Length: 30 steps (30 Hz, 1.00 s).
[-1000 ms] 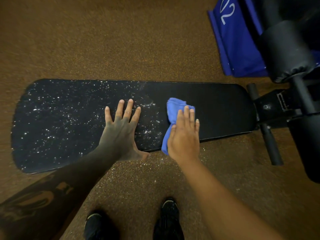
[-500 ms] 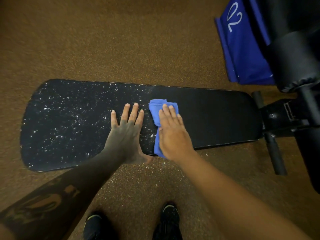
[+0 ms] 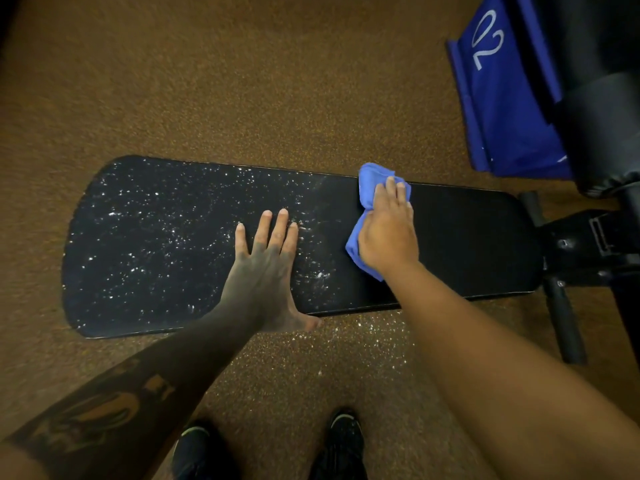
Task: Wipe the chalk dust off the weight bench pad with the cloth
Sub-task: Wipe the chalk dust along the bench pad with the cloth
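While white chalk dust (image 3: 156, 230) speckles the left half of the black bench pad (image 3: 467, 237), the right half of the pad looks dark and bare; the pad lies long across the brown floor (image 3: 242, 81), its rounded end to the left. Near the middle of the pad the left hand (image 3: 263, 268) lies flat, palm down on the dusty part, fingers straight and slightly spread, thumb reaching over the near edge; the forearm behind it carries a dark tattoo. On the floor just near of that edge lies a scatter of spilled chalk (image 3: 363, 334); nearer still stand two dark shoes (image 3: 343, 441). Right of the left hand, and apart from it, the blue cloth (image 3: 369, 181) sits bunched on the pad, its top at the far edge; the right hand (image 3: 388, 233) holds it down, fingers close together and bent over the folds, the thumb out of sight; a tail of cloth shows from under the wrist side. At the pad's right end the black bench frame (image 3: 581, 244) joins on, with a black bar (image 3: 564, 317) running toward the near side; far right stands a blue panel (image 3: 498, 98) marked 02 beside a black roller pad (image 3: 602, 133).
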Tool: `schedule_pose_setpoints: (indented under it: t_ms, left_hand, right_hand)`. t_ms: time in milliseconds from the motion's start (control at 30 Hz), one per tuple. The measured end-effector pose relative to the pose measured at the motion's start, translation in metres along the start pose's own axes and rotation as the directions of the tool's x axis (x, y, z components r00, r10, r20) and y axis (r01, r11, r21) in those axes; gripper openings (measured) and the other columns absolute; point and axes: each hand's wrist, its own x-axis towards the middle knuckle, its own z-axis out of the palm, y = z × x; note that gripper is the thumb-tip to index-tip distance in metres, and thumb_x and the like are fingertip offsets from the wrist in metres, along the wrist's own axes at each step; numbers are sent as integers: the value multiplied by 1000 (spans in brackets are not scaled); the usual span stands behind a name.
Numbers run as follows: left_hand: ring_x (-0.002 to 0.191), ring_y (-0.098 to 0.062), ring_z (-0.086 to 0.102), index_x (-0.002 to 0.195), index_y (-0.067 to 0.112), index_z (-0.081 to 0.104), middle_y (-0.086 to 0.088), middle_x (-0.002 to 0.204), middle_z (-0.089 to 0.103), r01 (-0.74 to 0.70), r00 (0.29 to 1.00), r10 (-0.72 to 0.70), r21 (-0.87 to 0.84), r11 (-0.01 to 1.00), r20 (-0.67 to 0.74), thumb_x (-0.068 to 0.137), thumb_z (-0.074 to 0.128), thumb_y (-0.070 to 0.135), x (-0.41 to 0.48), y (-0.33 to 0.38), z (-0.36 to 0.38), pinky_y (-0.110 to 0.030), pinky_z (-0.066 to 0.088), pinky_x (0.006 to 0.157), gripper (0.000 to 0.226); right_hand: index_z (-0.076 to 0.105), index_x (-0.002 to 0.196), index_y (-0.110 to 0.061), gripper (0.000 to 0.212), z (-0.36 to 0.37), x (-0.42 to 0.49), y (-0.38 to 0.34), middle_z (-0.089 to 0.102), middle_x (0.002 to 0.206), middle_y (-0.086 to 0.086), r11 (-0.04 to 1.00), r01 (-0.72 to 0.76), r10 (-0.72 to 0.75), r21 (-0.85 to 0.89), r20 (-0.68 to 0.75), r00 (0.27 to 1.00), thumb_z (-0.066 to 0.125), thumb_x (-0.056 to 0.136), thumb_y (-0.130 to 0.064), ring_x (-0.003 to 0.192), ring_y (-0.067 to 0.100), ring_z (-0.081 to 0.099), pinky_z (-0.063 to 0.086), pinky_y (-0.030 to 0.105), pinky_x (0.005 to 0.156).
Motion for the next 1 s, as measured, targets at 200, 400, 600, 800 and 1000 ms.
schedule_pose_setpoints:
  t_ms: [200, 400, 600, 800, 1000]
  left_hand:
    - [152, -36, -24, 153, 7, -19, -16, 164, -28, 0, 1000, 0, 11, 1000, -15, 46, 31, 109, -2, 1, 0, -66, 1, 121, 157]
    - [152, -36, -25, 156, 10, -16, -15, 164, -28, 28, 999, -28, -5, 1000, -33, 42, 25, 111, -5, -16, -6, -66, -4, 121, 158]
    - [150, -37, -28, 151, 14, -29, -15, 160, -37, 1, 1000, -1, 35, 999, 17, 38, 24, 113, -7, -35, -3, -66, -7, 121, 159]
    - [149, -38, -29, 151, 14, -30, -14, 160, -37, -1, 1000, 1, 22, 1000, 11, 37, 24, 113, -7, -37, 0, -68, -6, 120, 160]
    - [150, -38, -29, 153, 12, -26, -15, 161, -36, 19, 1000, -19, 16, 1000, 10, 38, 23, 113, -8, -37, 0, -69, -5, 119, 161]
  right_hand:
    - [23, 151, -6, 57, 1, -30, -17, 11, 162, 8, 909, 413, -400, -66, 151, 904, 37, 98, -24, 150, 22, 4, 12, 48, 120]
    - [16, 153, -19, 66, -11, -16, -21, 2, 163, 6, 939, 343, -344, 22, 112, 932, 34, 96, -47, 149, 24, -6, 3, 46, 120]
    - [12, 153, -14, 58, 4, -24, -26, 1, 163, 6, 924, 369, -350, -102, 164, 922, 31, 101, -31, 149, 28, -8, 8, 47, 121]
    - [15, 152, -8, 56, 9, 16, -50, 1, 162, 12, 979, -203, 203, -16, -14, 979, 31, 101, -25, 148, 32, -6, 6, 49, 120]
    - [21, 151, -12, 52, 22, 8, -75, 8, 163, 6, 949, 314, -312, -7, 84, 946, 33, 101, -23, 149, 28, -2, 7, 48, 120]
